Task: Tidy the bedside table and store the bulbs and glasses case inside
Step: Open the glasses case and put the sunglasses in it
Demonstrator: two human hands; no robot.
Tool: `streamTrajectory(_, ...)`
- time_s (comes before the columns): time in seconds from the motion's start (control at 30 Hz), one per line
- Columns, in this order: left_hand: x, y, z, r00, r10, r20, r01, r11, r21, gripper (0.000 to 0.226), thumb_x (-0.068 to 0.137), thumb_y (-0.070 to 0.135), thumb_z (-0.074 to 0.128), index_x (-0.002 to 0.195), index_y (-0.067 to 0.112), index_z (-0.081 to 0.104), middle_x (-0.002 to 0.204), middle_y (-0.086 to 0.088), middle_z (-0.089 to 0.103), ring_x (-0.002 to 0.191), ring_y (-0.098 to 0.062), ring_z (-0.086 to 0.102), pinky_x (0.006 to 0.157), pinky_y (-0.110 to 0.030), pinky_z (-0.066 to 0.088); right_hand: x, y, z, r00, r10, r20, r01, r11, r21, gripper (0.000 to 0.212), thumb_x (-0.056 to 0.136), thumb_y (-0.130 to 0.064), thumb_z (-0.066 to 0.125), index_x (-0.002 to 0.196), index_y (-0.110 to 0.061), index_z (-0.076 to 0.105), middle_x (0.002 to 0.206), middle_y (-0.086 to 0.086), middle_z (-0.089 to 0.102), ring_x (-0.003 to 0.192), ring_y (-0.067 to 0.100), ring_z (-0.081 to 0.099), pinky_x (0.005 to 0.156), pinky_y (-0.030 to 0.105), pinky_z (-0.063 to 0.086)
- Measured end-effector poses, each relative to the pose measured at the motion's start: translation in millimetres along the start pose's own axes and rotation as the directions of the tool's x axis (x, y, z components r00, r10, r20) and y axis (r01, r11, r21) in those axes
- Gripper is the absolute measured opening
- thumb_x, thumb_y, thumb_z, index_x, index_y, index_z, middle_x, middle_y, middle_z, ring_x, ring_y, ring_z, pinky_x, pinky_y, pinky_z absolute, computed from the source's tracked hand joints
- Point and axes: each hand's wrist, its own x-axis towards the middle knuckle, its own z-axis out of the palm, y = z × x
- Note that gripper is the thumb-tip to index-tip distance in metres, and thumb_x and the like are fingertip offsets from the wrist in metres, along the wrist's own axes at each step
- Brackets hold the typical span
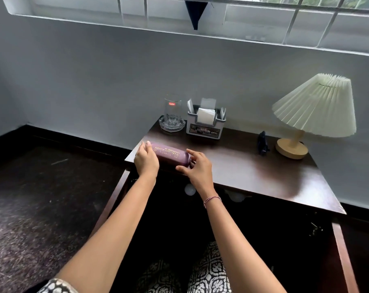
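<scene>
Forearms extend from the near edge of the view over an open drawer (344, 250), whose dark interior lies below the front of the bedside table (263, 172). Two white bulbs lie at the far end of the drawer, one (189, 189) between the wrists and one (236, 197) to its right, partly hidden under the table top. A thread bracelet (212, 199) circles the right wrist.

The left hand (146, 160) wraps its curled fingers round the left end of the purple glasses case (169, 155). The right hand (197, 168) pinches the right end between thumb and curled fingers. The case, printed with gold lettering, lies lengthwise from left to right at the near left edge of the table top. Whether it rests on the wood or is lifted just clear cannot be told.

At the far left of the table top a clear glass tumbler (173, 111) stands in a glass ashtray (172, 125), with a grey napkin holder (205, 125) just beside it on the right. Farther right stand a small dark figurine (262, 143) and a table lamp (314, 108) with a pleated pale shade and a wooden base.
</scene>
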Motion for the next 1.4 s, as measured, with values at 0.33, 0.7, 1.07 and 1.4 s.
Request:
streamTrajectory(0.33,-28.6,4.8,36.2,0.990,0.094,0.106,-0.096,0.995,0.017,0.030,0.098,0.024,0.040,0.077,0.010,0.057,0.080,-0.012,0.057,0.080,-0.025,0.052,0.069,-0.032,0.034,-1.7,23.2,-46.7,0.987,-0.031,-0.159,0.006,0.988,-0.152,0.063,0.065,-0.019,0.084,0.122,-0.005,0.060,0.118,0.011,0.060,0.111,0.021,0.056,0.097,0.015,0.033)
streamTrajectory(0.7,-47.3,6.8,84.9,0.866,0.241,0.438,-0.280,0.960,0.025,0.043,0.084,0.028,0.068,0.121,0.007,0.062,0.118,-0.010,0.064,0.104,-0.020,0.063,0.094,-0.026,0.049,13.7,59.9,-113.5,0.990,-0.089,-0.112,0.020,0.862,-0.507,0.071,0.072,-0.040,0.077,0.131,-0.008,0.054,0.123,0.010,0.055,0.109,0.031,0.052,0.098,0.036,0.041)
streamTrajectory(1.07,-32.0,-1.0,91.9,0.791,0.276,0.546,-0.340,0.940,0.017,0.054,0.065,0.037,0.083,0.103,0.018,0.049,0.101,0.000,0.063,0.092,-0.014,0.063,0.085,-0.025,0.051,9.5,72.5,-111.8,0.962,-0.274,-0.010,0.214,0.773,-0.598,0.051,0.085,-0.033,0.065,0.123,0.000,0.056,0.118,0.016,0.062,0.111,0.033,0.055,0.097,0.040,0.044)
streamTrajectory(1.4,-25.2,4.1,85.1,0.706,0.225,0.671,-0.251,0.966,-0.060,0.039,0.068,0.021,0.082,0.103,0.018,0.067,0.096,-0.007,0.069,0.087,-0.015,0.062,0.087,-0.029,0.050,5.8,64.9,-111.9,0.941,-0.339,-0.003,0.255,0.715,-0.651,0.046,0.086,-0.039,0.056,0.107,0.002,0.064,0.102,0.018,0.069,0.094,0.035,0.066,0.084,0.045,0.055)
